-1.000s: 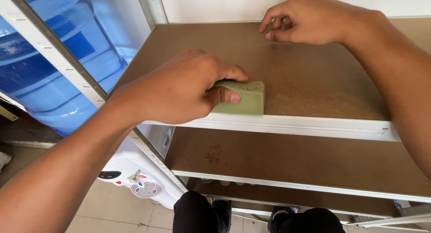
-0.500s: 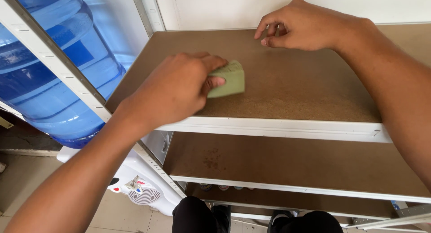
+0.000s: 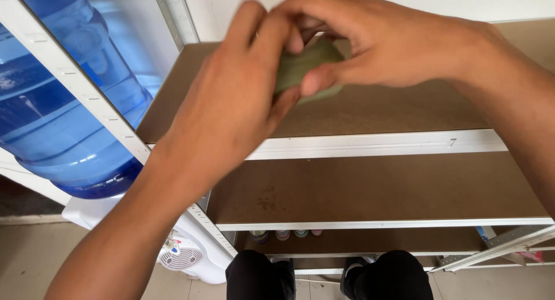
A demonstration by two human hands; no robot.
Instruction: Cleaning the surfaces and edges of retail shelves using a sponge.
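Left hand [image 3: 240, 97] and right hand [image 3: 370, 43] are meeting above the top shelf [image 3: 376, 112], both pinching the green sponge [image 3: 303, 69] between thumbs and fingers, sponge lifted off the brown board. Blue water bottle [image 3: 63, 103] is sitting at left beside the white rack post [image 3: 87, 92].

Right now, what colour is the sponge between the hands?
Olive green sponge, seen in the head view.

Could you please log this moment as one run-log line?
left hand: gripping green sponge | right hand: pinching sponge | place: above top shelf
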